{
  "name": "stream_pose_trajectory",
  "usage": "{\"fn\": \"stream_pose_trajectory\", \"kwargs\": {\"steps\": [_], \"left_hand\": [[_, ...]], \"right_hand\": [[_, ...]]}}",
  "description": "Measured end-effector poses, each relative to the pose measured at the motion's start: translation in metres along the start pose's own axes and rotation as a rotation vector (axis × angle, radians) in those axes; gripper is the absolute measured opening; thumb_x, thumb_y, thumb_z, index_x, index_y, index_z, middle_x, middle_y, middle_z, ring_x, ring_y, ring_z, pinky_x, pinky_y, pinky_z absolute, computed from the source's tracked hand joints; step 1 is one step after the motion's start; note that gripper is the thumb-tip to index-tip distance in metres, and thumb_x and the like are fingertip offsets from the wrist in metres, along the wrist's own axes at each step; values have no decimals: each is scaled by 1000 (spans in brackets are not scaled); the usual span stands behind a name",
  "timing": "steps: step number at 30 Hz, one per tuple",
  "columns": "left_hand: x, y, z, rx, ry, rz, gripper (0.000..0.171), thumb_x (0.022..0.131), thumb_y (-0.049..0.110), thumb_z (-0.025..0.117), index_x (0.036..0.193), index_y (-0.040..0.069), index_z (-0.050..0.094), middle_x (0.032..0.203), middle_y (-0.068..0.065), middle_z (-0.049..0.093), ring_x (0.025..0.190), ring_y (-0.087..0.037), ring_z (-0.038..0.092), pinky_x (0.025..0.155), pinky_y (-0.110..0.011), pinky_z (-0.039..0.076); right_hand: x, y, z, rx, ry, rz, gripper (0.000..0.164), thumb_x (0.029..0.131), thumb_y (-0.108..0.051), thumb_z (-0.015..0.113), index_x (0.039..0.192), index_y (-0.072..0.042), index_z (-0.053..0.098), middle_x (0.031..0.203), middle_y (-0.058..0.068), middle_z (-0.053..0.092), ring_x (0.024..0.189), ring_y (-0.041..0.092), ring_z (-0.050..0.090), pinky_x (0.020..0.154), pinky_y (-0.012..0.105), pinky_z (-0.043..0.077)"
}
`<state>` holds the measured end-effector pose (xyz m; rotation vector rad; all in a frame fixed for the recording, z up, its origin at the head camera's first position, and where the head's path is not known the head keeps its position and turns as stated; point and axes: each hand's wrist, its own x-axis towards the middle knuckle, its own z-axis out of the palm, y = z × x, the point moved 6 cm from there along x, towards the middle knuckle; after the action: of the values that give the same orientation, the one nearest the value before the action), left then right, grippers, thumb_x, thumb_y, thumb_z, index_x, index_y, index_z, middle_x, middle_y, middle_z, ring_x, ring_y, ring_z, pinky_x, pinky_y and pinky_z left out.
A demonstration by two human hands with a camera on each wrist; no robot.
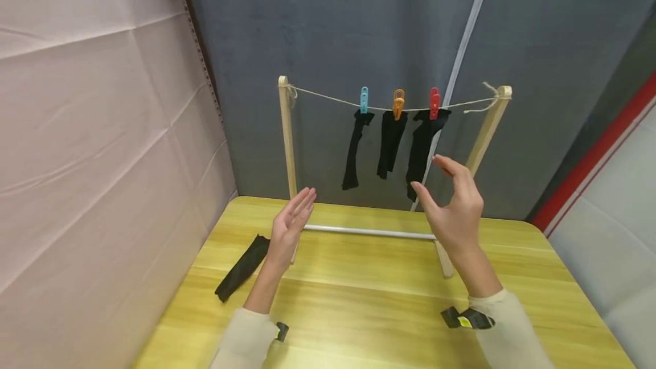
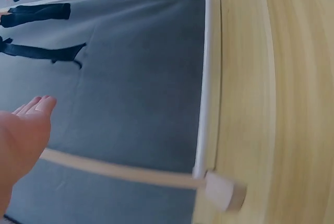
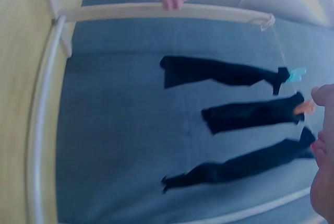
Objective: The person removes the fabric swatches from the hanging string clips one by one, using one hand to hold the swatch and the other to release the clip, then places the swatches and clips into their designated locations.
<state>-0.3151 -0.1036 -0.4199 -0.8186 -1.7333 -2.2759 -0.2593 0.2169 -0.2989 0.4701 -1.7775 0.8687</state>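
Observation:
Three strips of black cloth hang from a string line: the left cloth [image 1: 352,152] under a blue clothespin [image 1: 364,100], the middle cloth [image 1: 392,144] under an orange clothespin [image 1: 398,104], the right cloth [image 1: 421,150] under a red clothespin [image 1: 434,103]. My left hand [image 1: 291,231] is held up with straight fingers near the rack's left post, holding nothing. Just in front of the right cloth, my right hand [image 1: 457,209] has thumb and fingers spread apart with nothing between them. A fourth black cloth [image 1: 242,268] lies on the table, left of my left wrist.
The wooden rack has a left post [image 1: 288,141], a right post [image 1: 489,127] and a white bottom bar [image 1: 369,233]. It stands on a wood-grain table [image 1: 359,312]. Behind it hangs a grey curtain [image 1: 318,27]; a pale cloth wall [image 1: 102,147] rises at the left.

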Motion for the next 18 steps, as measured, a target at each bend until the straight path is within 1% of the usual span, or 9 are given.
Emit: {"fn": "stream_pose_trajectory", "kwargs": {"steps": [3,6,8,11,14,16,18], "left_hand": [[10,-13,9,-152,3,-55,57,114,18,46,163,-6,27,169,-22,36,160,-35,33,130,-35,31],[20,-29,16,-267,13,-123,59,116,23,43,163,-6,25,170,-23,35,160,-35,34,132,-38,31],[26,-40,21,-338,22,-163,59,116,24,41,163,-6,23,170,-25,33,161,-36,32,133,-40,30],[32,-57,28,-422,38,-212,59,116,20,40,163,-9,21,171,-29,28,162,-40,27,134,-44,27],[36,-73,34,-503,61,-265,59,115,18,41,163,-10,20,172,-31,24,163,-42,24,135,-46,25],[40,-80,38,-549,69,-294,61,115,20,42,163,-10,19,172,-30,24,163,-42,23,135,-46,25],[43,-85,42,-597,79,-322,64,115,26,44,164,-7,20,172,-28,25,162,-41,26,135,-45,27]], "right_hand": [[12,-8,9,9,-15,-21,63,84,-9,90,140,0,63,133,18,70,125,34,65,116,18,46],[23,-15,20,21,-26,-35,65,84,-10,90,142,-2,63,136,17,70,127,33,65,116,18,46],[31,-18,27,30,-33,-37,67,83,-11,91,143,-4,62,138,15,70,128,32,65,116,20,47],[41,-24,37,27,-61,-44,70,84,-13,91,146,-7,60,142,12,68,132,30,64,117,28,50],[51,-29,48,11,-94,-65,72,87,-18,90,149,-8,57,146,12,65,138,28,60,119,40,50],[59,-32,53,-10,-110,-81,73,89,-22,88,152,-8,55,150,12,62,143,28,57,122,45,48],[67,-35,58,-41,-126,-105,74,91,-27,86,154,-7,52,153,13,60,148,27,52,125,48,45]]}}
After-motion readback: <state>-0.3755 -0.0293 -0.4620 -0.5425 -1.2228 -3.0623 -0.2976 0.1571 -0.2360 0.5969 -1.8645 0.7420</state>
